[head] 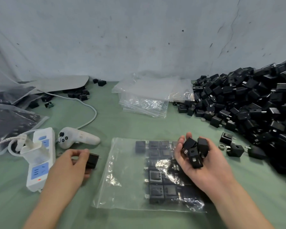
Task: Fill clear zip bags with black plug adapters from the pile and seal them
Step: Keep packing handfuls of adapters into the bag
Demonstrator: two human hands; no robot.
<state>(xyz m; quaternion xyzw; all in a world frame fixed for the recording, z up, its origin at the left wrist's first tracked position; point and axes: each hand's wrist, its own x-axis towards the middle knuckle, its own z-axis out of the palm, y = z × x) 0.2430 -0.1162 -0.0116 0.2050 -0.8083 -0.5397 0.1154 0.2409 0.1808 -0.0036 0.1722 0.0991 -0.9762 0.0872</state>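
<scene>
Head view: sees a clear zip bag [122,187] lying flat on the green bench [122,123], by the middle of its near edge. Notes rows of black plug adapters [156,176] packed inside the bag's right half, the left half bare plastic. Grips a single adapter [92,161] in the left hand [71,166], fingers curled round it, just off the bag's left edge. Cups a handful of adapters [194,152] in the right hand [210,171], palm up, fingers bent around them, over the bag's far right corner. Finds a white power strip [40,161] toward the bench's left edge, a white controller [78,138] just beyond it, and a few loose adapters [234,150] right of the bag. Farther back, meets a stack of empty bags [149,96] mid-bench, the big adapter pile [254,103] filling the far right corner, and bags with dark contents [12,119] at the far left
</scene>
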